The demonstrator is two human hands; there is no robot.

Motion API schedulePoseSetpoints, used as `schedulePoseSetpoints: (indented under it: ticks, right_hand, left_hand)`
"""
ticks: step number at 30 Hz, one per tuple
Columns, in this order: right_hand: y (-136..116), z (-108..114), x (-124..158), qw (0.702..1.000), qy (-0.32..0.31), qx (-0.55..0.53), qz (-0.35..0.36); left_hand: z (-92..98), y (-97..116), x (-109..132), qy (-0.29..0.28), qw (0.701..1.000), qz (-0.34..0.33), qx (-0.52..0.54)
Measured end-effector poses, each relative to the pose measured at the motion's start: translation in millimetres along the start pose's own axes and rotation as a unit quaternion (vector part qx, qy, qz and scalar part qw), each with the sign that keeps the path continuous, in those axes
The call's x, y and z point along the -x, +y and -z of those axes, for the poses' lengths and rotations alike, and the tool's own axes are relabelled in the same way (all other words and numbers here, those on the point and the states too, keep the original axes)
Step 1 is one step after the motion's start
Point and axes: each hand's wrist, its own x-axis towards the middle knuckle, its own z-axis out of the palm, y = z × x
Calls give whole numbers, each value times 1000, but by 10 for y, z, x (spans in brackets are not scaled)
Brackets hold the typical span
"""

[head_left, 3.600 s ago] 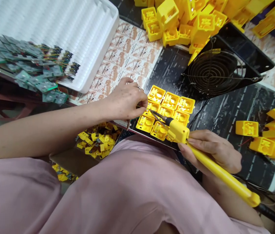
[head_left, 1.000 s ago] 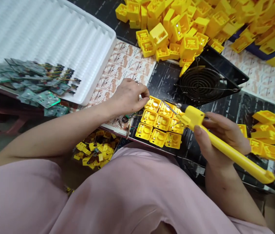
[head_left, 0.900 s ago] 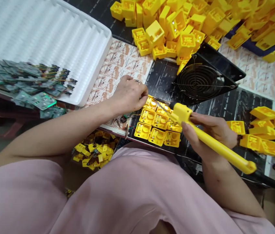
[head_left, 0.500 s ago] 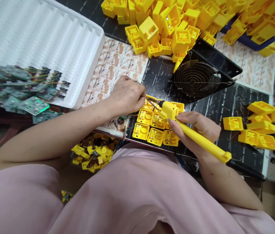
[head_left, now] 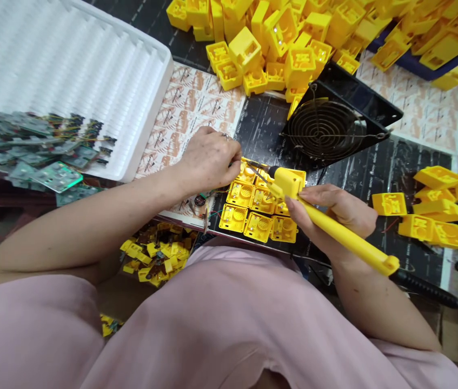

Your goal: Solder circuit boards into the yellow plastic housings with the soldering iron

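My right hand (head_left: 336, 216) is wrapped round a yellow soldering iron (head_left: 346, 232), whose black collar and thin metal tip point left. Beneath the tip lie several open yellow plastic housings (head_left: 233, 217), set in rows at the table's near edge. The tip reaches the back left of these rows, close to my left fingers. My left hand (head_left: 211, 158) is closed in a pinch over the back left housing; what its fingertips hold is hidden. A small round black part (head_left: 200, 200) with thin wires lies below my left wrist.
A black fan (head_left: 322, 132) with a wire guard stands behind the housings. Yellow cases (head_left: 245, 49) are heaped at the back, with more cases (head_left: 439, 205) at right. At left, green circuit boards (head_left: 59, 176) lie on a white ribbed tray (head_left: 147, 97). A pile of yellow pieces (head_left: 159, 256) sits below the table edge.
The soldering iron and my right hand have shifted slightly right and towards me, drawing the tip back a little from my left fingers. My left hand stays almost in place.
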Motion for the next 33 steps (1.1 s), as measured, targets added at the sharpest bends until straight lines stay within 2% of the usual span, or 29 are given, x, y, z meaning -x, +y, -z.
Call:
schedulePoseSetpoints:
  ticks: [9, 14, 19, 22, 28, 33]
  right_hand:
    - [-25, -7, -43, 999, -28, 13, 20]
    - [-12, 52, 16, 999, 32, -28, -27]
    - [14, 61, 52, 998, 38, -33, -38]
    - [16, 71, 68, 998, 48, -25, -44]
    - [3, 141, 159, 994, 10, 6, -109]
    - [0, 137, 204, 992, -2, 4, -122]
  left_hand:
    - [0, 34, -10, -19, 1000, -2, -24]
    - [-16, 25, -16, -20, 999, -9, -32]
    - [-50, -6, -21, 9, 999, -25, -28]
    - [-50, -6, -20, 7, 999, -22, -23]
    - [-32, 2, -16, 1, 1000, -27, -12]
    - [-35, 52, -11, -14, 1000, -17, -11]
